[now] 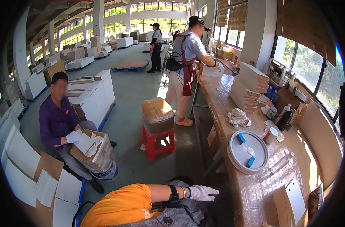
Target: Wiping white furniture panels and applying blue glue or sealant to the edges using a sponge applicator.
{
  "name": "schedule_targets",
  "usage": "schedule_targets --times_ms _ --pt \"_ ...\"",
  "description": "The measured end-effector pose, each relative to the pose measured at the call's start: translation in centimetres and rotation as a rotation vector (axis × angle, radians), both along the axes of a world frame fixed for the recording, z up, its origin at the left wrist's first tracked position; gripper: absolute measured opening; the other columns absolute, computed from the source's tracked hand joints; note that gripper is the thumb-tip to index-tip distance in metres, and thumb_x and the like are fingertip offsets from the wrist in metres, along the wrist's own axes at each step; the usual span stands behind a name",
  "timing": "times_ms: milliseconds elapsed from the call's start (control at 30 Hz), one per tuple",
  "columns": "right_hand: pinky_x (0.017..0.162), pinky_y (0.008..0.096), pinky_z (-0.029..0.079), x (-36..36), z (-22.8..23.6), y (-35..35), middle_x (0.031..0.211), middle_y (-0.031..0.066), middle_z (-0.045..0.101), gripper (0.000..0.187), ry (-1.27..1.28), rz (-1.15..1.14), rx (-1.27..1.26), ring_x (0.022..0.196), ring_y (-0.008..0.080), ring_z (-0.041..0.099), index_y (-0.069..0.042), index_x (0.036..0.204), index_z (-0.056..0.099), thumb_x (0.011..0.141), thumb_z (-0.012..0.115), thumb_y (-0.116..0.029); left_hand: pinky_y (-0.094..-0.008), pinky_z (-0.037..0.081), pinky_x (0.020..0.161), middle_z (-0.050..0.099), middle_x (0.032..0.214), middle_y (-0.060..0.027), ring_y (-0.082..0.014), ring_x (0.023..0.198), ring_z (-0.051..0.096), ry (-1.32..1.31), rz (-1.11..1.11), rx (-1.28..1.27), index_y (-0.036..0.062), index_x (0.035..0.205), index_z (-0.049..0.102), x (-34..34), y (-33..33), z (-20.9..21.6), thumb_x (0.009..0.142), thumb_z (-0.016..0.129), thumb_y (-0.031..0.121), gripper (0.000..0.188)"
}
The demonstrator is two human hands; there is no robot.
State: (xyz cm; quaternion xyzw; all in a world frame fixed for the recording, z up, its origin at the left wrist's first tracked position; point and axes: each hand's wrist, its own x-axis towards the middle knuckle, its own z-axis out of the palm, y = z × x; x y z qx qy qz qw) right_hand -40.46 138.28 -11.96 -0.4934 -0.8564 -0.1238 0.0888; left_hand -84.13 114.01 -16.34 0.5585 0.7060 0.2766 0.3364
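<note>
My left hand (203, 193), in a white knit glove, reaches rightward short of the workbench (252, 189), fingers extended and slightly parted, nothing between them, tips apart from the bench edge. My right hand is out of view; I cannot tell how it is held. At the bench's near end, a white panel (294, 200) stands slanted; beyond it a clear bottle (283, 162) lies near a round tray (260, 145). In the tray sit two blue blocks (241, 139), a white smear (250, 150) between them. I judge this a pause between handlings: picking up a block would call for raising the hand over the bench edge and the tray's rim, then pinching it clear of the smear. Past the tray are a can (271, 135), a crumpled rag (239, 117) and a stack of boards (250, 83). Across the aisle, a taped box (157, 115) rests on a red stool (157, 143); a seated co-worker in purple (57, 117) holds a white sheet (84, 143). Farther off, a co-worker in a red apron (187, 72) works at the bench; beyond, another person (156, 49) stands near a pallet (131, 66).
</note>
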Motion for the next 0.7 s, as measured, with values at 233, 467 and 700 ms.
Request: schedule_targets --times_ms 233,467,700 --pt "0.100 0.0436 0.035 -0.6 -0.4 0.1 0.124 0.0188 0.052 0.049 0.017 -0.030 0.041 0.115 0.0364 0.047 -0.007 0.122 0.053 0.086 0.050 -0.040 -0.0295 0.046 0.087 0.058 0.120 -0.0064 -0.0183 0.095 0.060 -0.585 0.211 0.000 0.0084 0.129 0.049 -3.1 -3.9 -1.2 0.092 0.047 0.032 0.044" --pt "0.101 0.0442 0.034 -0.4 -2.0 1.8 0.126 0.0193 0.051 0.051 0.082 -0.039 0.051 0.117 0.0372 0.046 -0.006 0.125 0.051 0.085 0.052 -0.038 -0.0269 0.052 0.072 0.061 0.106 -0.0070 -0.0139 0.088 0.059 -0.952 0.170 -0.028 0.0034 0.122 0.055 -1.8 -3.8 -1.1 0.094 0.047 0.018 0.032" --pt "0.102 0.0448 0.033 0.9 -4.3 2.7 0.128 0.0197 0.049 0.054 0.165 -0.026 0.042 0.118 0.0380 0.044 -0.005 0.128 0.048 0.084 0.054 -0.035 -0.0261 0.051 0.060 0.064 0.087 -0.0088 -0.0133 0.064 0.058 -1.023 0.170 -0.110 0.0052 0.115 0.059 -0.8 -3.6 3.4 0.092 0.052 0.019 0.028"
